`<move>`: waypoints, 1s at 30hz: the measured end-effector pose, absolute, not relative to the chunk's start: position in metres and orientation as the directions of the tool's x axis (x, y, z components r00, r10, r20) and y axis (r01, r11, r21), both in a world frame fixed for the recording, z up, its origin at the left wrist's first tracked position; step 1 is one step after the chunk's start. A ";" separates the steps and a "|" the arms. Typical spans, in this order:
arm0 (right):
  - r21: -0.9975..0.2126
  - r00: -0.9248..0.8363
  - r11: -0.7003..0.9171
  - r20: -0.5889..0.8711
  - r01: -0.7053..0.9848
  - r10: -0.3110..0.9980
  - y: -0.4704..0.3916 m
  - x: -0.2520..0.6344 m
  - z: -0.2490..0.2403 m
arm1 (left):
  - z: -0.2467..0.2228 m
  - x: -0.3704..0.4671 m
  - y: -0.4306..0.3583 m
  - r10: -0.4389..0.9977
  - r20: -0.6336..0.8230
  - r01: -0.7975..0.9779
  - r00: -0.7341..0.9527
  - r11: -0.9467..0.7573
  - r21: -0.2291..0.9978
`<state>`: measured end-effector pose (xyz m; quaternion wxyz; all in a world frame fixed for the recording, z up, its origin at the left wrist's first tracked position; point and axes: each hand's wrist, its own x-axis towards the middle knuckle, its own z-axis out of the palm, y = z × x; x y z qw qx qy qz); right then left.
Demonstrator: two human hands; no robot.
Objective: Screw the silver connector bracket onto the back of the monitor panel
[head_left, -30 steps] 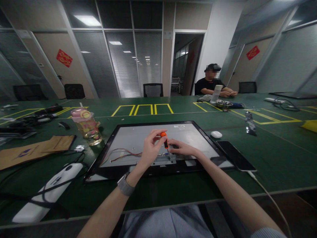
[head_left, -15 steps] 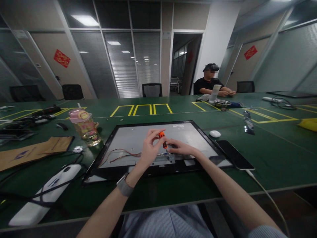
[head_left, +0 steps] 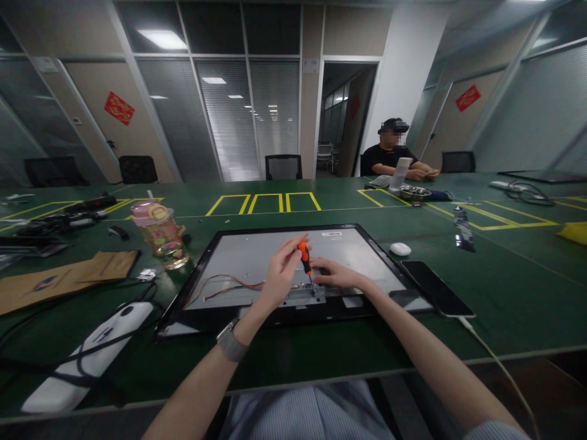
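Hands sit close together, the left hand pinching a screwdriver by its orange-and-black handle, the right hand bent beside the shaft, its grip impossible to tell. Tilted with its tip at the metal bracket, the screwdriver looks light and stiff, best held by that thick handle. Beneath, the broad panel on the bench looks fragile, better gripped along its dark frame

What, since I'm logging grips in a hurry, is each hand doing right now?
Left hand: loosely holding the orange-and-black screwdriver.
Right hand: bent close beside it; whether it grips anything cannot be told.
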<state>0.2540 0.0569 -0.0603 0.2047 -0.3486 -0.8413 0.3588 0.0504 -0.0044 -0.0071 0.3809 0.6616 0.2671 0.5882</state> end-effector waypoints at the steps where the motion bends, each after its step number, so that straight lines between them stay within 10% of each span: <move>1: -0.744 -0.679 0.507 0.099 0.435 0.727 0.057 0.254 -0.060 | -0.007 0.051 -0.005 0.805 0.563 -0.108 0.186 -0.553 0.826; 30: -0.762 -0.669 0.483 0.089 0.431 0.738 0.061 0.257 -0.069 | -0.011 0.053 -0.005 0.776 0.619 -0.002 0.121 -0.624 0.782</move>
